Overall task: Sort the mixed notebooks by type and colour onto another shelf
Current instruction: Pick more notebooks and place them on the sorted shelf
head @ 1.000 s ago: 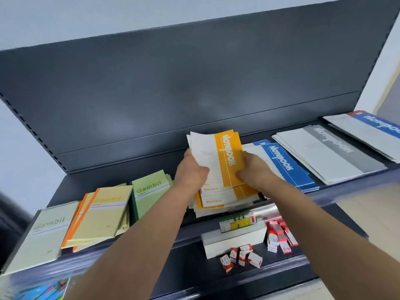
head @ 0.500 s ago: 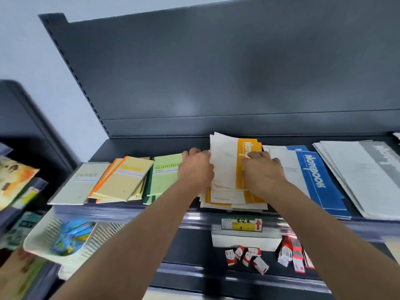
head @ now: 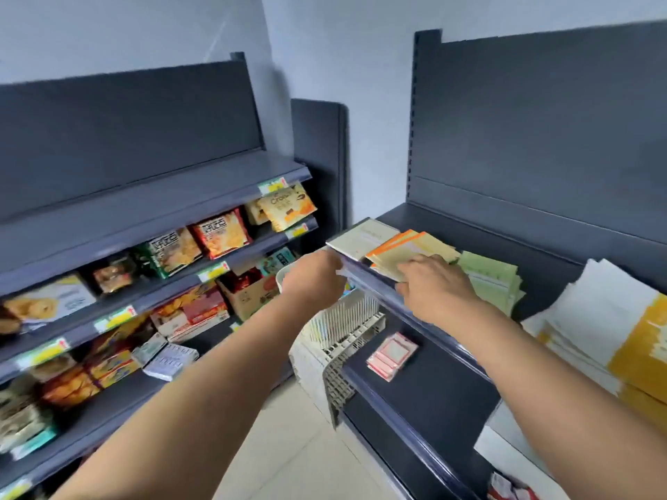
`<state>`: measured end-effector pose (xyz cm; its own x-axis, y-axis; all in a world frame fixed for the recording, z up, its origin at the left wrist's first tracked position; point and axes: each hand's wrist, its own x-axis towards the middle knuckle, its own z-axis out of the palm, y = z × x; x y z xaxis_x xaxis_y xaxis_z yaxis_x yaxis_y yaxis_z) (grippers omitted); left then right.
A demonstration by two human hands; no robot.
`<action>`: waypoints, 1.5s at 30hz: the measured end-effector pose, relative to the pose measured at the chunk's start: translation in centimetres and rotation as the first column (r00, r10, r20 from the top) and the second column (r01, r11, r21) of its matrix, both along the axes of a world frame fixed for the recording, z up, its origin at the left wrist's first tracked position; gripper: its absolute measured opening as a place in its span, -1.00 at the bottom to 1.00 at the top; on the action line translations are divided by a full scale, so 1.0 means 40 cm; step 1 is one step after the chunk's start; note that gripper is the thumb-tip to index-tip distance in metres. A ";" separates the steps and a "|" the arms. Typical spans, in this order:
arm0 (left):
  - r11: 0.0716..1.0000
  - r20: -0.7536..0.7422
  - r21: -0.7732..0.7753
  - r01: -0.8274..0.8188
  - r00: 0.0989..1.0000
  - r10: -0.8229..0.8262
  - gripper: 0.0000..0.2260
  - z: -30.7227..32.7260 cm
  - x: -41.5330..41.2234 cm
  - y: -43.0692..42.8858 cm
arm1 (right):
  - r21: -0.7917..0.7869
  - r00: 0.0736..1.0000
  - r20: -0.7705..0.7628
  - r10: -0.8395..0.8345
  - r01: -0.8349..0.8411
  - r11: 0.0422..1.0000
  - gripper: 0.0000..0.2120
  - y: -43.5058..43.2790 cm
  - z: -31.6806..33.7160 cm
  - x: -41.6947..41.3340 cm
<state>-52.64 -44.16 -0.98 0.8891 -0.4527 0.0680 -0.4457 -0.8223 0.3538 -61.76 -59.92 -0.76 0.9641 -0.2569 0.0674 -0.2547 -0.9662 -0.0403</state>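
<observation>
- Pressing down flat with the right hand [head: 436, 288] on the yellow notebooks [head: 408, 250], fingers laid across the top cover rather than pinching it; thumb out of sight.
- Reaching with the left hand [head: 314, 279] to the left end of the shelf lip, just beside the pale cream notebook [head: 364, 234]; too blurred, and turned away, to tell whether curled or slack, or touching anything at all.
- Half a second back, gripping the orange-and-white notebooks [head: 613, 330] with both hands and squaring that pile. Now let go of completely and left lying at the right of the shelf [head: 541, 247], slightly fanned.
- Since then, moved leftward along the same shelf, with the head turned too, bringing the snack packets [head: 216, 236] and the white basket [head: 346, 319] into view.
- Reads as the orange-and-white pile being counted done, and attention passing to the smaller sort: cream, yellow with orange spines, then the green notebooks [head: 494, 279], set side by side.
- Likely next: tidying the yellow pile, lying askew between its neighbours.
- Worth minding: yellow pile near the front lip, basket just below; easy to shove off with a careless push.
</observation>
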 end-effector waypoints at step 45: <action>0.203 -0.003 -0.103 -0.974 0.204 0.979 -0.64 0.048 0.568 2.076 | 0.271 0.391 0.133 0.911 -0.898 0.347 -0.68 2.082 0.020 1.154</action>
